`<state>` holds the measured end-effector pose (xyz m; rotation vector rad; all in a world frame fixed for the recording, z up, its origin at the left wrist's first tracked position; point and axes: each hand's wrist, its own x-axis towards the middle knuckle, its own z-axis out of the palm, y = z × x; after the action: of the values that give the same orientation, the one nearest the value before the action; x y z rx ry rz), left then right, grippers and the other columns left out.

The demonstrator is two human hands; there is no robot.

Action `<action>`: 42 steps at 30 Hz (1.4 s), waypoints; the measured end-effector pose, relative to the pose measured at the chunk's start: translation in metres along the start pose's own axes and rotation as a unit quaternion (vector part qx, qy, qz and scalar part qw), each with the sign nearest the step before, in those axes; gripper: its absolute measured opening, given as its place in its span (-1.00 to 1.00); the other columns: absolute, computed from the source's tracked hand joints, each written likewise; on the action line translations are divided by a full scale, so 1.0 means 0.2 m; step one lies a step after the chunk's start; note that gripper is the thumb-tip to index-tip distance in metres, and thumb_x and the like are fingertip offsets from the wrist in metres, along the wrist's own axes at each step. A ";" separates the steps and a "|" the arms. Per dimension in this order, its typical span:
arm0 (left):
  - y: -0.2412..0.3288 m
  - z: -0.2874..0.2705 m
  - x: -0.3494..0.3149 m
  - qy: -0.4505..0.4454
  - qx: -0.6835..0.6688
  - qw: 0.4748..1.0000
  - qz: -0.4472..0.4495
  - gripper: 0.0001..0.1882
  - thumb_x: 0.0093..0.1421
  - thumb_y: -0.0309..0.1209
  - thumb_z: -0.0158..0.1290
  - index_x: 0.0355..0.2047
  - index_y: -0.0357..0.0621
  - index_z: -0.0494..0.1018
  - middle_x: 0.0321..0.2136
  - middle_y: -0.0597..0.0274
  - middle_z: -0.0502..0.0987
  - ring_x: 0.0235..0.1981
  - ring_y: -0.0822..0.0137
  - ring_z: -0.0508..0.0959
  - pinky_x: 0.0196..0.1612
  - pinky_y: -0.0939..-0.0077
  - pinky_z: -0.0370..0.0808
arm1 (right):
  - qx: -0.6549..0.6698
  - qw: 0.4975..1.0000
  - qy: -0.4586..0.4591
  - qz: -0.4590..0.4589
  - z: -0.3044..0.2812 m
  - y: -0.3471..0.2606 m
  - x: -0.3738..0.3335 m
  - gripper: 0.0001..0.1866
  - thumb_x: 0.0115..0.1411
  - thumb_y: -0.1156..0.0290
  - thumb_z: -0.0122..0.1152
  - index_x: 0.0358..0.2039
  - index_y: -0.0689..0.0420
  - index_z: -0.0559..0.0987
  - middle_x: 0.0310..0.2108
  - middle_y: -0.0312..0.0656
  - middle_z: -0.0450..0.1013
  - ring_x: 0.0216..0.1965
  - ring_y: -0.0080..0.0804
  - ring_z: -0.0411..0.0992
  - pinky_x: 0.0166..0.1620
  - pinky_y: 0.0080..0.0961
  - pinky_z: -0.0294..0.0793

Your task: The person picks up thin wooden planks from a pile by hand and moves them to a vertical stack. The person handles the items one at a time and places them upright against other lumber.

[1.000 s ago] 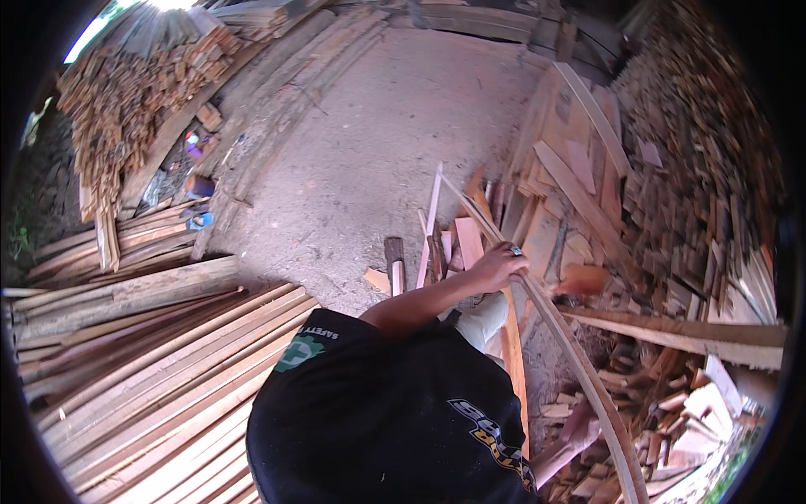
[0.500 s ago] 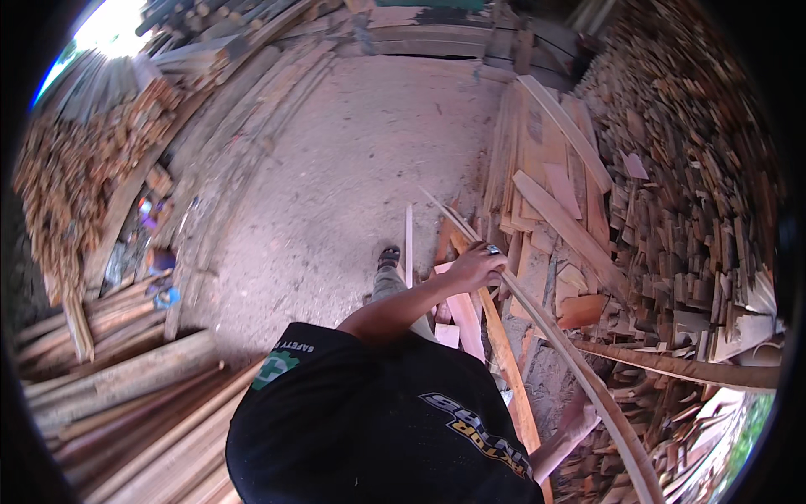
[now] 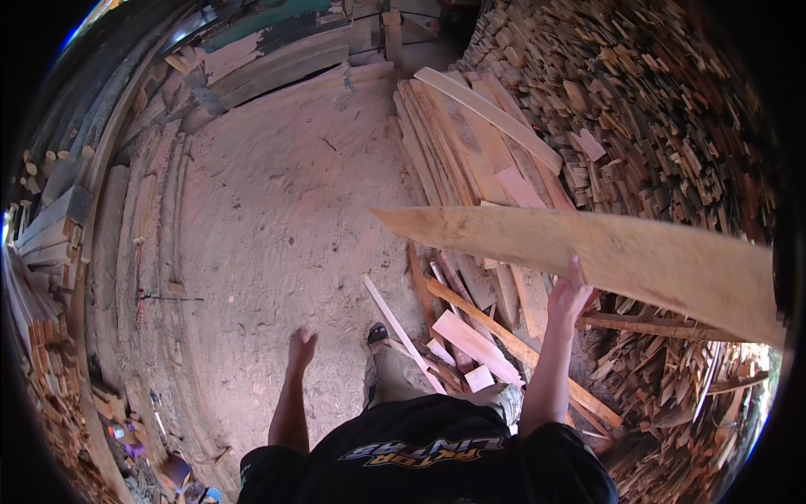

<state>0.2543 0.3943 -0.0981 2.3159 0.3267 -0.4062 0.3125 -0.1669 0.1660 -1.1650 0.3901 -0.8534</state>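
A long, wide wooden plank (image 3: 504, 239) is held out across the right side, its broad face showing and its tapered end toward the middle. My right hand (image 3: 572, 292) grips its near edge, with a finger laid against the face; the other fingers are partly hidden behind the wood. Out to the left, apart from the plank, my left hand (image 3: 302, 346) hangs over the dirt floor with its fingers loosely curled. It holds nothing.
Stacked boards (image 3: 453, 143) lie beyond the plank, beside a tall pile of wood offcuts (image 3: 621, 92). Loose strips and a pinkish board (image 3: 477, 346) lie by my feet. Logs (image 3: 109, 218) and more timber line the left side.
My left hand has let go of the plank and moved left. The plank, edge-on before, now turns its broad face to view, in my right hand. The view has turned too.
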 end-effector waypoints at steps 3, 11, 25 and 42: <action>-0.68 -0.30 -0.17 0.015 0.083 0.988 -0.129 -0.63 0.01 -0.22 0.18 -0.34 -0.29 0.43 -0.44 -0.01 0.52 -0.38 0.13 0.52 -0.31 0.26 0.42 | -0.027 1.000 -0.003 0.007 0.30 0.16 0.17 -0.48 0.02 0.56 0.28 0.02 0.27 0.37 0.00 -0.13 0.36 0.02 -0.35 0.30 0.11 -0.40 0.23; -0.72 -0.24 -0.18 -0.090 -0.022 0.951 -0.294 -0.62 0.01 -0.20 0.23 -0.30 -0.26 0.48 -0.43 0.07 0.57 -0.38 0.19 0.55 -0.30 0.32 0.47 | -0.011 0.999 -0.017 -0.042 0.53 0.38 0.64 -0.69 0.02 0.56 0.30 -0.18 0.25 0.53 -0.22 -0.23 0.50 -0.22 -0.46 0.44 -0.10 -0.52 0.42; 0.00 -0.28 1.12 -0.132 0.019 0.991 -0.022 -0.56 -0.02 -0.16 0.21 -0.23 -0.24 0.49 -0.35 -0.03 0.59 -0.22 0.10 0.58 -0.15 0.32 0.48 | 0.051 0.998 -0.014 0.023 0.76 0.73 1.67 -0.61 0.04 0.46 0.31 -0.10 0.25 0.48 -0.18 -0.19 0.49 -0.19 -0.40 0.47 -0.12 -0.40 0.49; 0.63 -0.43 1.80 -0.282 0.074 0.957 0.006 -0.67 0.07 -0.25 0.11 -0.27 -0.27 0.49 -0.46 0.16 0.57 -0.42 0.34 0.54 -0.32 0.44 0.45 | -0.095 0.993 0.063 0.029 0.75 1.01 2.24 -0.48 0.00 0.37 0.40 -0.05 0.30 0.45 -0.14 -0.15 0.48 -0.13 -0.38 0.45 -0.04 -0.47 0.40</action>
<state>0.6443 0.4096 -0.0990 2.2218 -0.0018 -1.0842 0.7759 -0.3822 0.1057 -1.2723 0.6166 -0.8554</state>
